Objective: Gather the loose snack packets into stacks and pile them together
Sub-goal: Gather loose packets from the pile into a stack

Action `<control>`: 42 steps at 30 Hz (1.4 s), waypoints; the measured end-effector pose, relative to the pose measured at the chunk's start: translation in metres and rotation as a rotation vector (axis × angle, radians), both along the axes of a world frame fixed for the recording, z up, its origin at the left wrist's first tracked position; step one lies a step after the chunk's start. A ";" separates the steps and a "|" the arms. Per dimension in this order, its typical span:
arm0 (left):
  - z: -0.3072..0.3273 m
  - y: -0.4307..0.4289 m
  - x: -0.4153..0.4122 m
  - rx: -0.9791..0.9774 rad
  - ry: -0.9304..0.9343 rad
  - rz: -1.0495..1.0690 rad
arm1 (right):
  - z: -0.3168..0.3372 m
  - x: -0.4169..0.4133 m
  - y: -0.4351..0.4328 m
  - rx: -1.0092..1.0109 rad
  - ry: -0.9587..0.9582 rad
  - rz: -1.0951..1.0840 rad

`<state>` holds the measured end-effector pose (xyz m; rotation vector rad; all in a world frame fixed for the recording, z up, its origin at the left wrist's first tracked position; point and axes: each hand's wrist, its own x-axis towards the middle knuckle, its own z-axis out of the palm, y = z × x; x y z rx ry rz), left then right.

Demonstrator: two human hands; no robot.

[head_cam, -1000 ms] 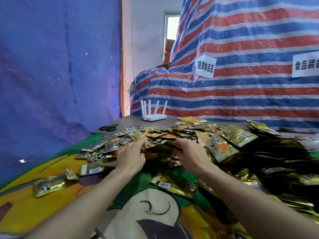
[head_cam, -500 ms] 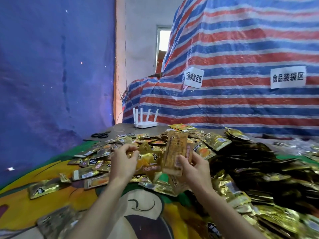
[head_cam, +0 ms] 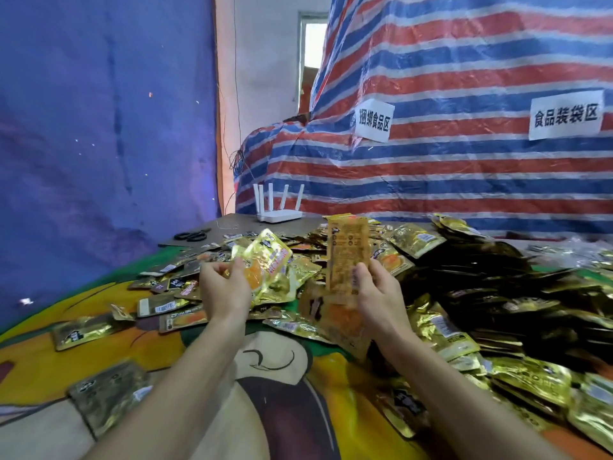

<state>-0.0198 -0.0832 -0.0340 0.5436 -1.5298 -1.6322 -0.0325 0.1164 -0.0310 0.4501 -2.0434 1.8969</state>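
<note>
The stack of packets (head_cam: 346, 257) is held upright above the heap (head_cam: 481, 283), long axis vertical, gripped low by the right hand (head_cam: 378, 293); a tilted gold bundle (head_cam: 265, 267) is gripped by the left hand (head_cam: 225, 293). Bare cloth (head_cam: 275, 376) is seen between the forearms.

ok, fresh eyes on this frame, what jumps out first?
A heap of gold snack packets sprawls across the middle and right foreground. At centre, the left hand grips a shiny packet while the right hand holds an orange packet upright. Behind, a red, white and blue striped tarp fills the upper right.
</note>
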 end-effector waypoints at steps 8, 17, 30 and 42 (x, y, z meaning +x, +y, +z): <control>0.001 0.016 0.004 0.198 0.205 -0.156 | 0.001 0.010 -0.013 -0.072 -0.053 0.052; -0.010 0.058 0.011 0.130 0.141 -0.475 | -0.007 0.007 -0.030 -0.418 -0.400 0.180; -0.010 0.040 0.019 -0.312 0.116 -0.539 | 0.015 0.008 -0.004 -0.510 -0.664 0.265; -0.012 0.062 0.023 -0.214 -0.097 -0.902 | -0.003 0.011 -0.011 -0.232 -0.081 0.032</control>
